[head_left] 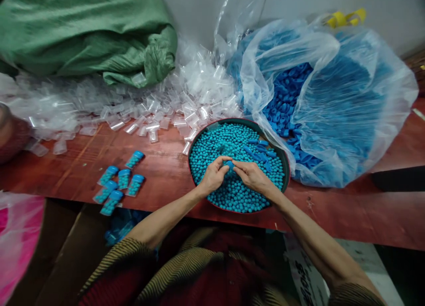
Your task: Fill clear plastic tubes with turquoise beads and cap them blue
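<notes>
Both hands meet over a round basin (288,175) full of turquoise balls (245,202). My left hand (214,176) is closed around a small container, mostly hidden by the fingers. On its top a blue cap (229,164) shows, and the fingers of my right hand (255,177) pinch at this cap from the other side. Several loose blue caps (260,153) lie on the balls at the basin's right. Left of the basin, several clear containers filled with turquoise balls and closed with blue caps (124,178) lie in a group on the table.
Empty clear containers (195,93) are heaped along the back of the red table (159,177). Behind them on the left bulges a green sack (86,36). An open plastic bag (352,106) of blue caps stands right of the basin. A dark bar (400,179) juts in at right.
</notes>
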{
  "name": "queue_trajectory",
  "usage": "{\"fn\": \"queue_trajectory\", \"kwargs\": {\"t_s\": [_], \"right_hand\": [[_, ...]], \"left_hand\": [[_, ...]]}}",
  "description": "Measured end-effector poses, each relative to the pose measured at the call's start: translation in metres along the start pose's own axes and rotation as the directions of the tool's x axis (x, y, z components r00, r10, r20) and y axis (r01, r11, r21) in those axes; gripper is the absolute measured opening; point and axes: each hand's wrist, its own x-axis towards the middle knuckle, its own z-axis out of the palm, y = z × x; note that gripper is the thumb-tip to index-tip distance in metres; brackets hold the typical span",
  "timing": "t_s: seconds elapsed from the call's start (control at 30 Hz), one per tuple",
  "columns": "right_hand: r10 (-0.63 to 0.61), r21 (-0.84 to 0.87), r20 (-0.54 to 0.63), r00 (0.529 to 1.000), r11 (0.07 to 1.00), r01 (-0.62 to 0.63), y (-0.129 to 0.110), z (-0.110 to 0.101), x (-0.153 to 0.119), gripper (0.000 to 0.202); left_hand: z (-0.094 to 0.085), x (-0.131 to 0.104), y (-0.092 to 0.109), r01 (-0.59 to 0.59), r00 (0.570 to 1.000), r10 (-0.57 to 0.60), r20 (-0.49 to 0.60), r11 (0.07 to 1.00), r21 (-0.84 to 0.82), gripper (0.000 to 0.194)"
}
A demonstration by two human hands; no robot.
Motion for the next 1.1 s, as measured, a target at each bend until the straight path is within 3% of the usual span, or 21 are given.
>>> {"fn": "queue_trajectory", "kwargs": {"t_s": [0.1,0.23,0.33,0.43,0.5,0.57,0.67,0.77,0.93,1.1], "right_hand": [[-0.006,-0.020,-0.017,1.000,1.000,0.006,-0.001,0.003,0.002,0.033],[0.022,0.196,0.088,0.996,0.980,-0.039,0.006,-0.015,0.001,0.034],[0.166,0.489,0.101,0.981,0.850,-0.195,0.012,-0.023,-0.002,0.045],[0.305,0.636,-0.004,0.952,0.735,-0.233,0.009,-0.016,-0.004,0.053],[0.308,0.568,-0.119,0.944,0.801,-0.190,0.001,-0.007,-0.005,0.046],[0.233,0.394,-0.181,0.956,0.907,-0.147,-0.011,0.002,-0.006,0.041],[0.105,0.130,-0.167,0.980,0.988,-0.084,-0.025,0.013,-0.010,0.061],[0.035,-0.043,-0.183,0.982,0.998,-0.043,-0.031,0.022,-0.015,0.088],[0.012,-0.158,-0.341,0.940,0.985,-0.070,-0.031,0.034,-0.017,0.076],[-0.014,-0.193,-0.400,0.916,0.979,-0.070,-0.028,0.045,-0.017,0.070]], "left_hand": [[-0.002,0.000,0.000,-0.023,0.997,0.026,-0.072,0.999,0.045,0.027],[-0.010,-0.001,0.002,0.070,0.994,-0.065,0.086,0.996,-0.053,0.034],[-0.014,-0.004,0.005,0.091,0.984,-0.078,0.162,0.993,-0.075,0.035],[-0.013,-0.008,0.010,0.085,0.983,-0.073,0.169,0.994,-0.064,0.038],[-0.010,-0.011,0.013,0.061,0.990,-0.053,0.132,0.997,-0.055,0.046],[-0.008,-0.013,0.016,0.008,0.998,-0.005,0.064,0.999,-0.035,0.052],[-0.005,-0.016,0.019,-0.047,0.999,0.046,-0.025,0.999,-0.024,0.052],[-0.005,-0.016,0.021,-0.051,0.999,0.051,0.009,0.997,-0.062,0.048],[-0.004,-0.016,0.027,-0.067,0.992,0.081,0.094,0.987,-0.147,0.040],[0.004,-0.019,0.023,-0.017,1.000,0.016,-0.014,0.996,-0.085,0.029]]}}
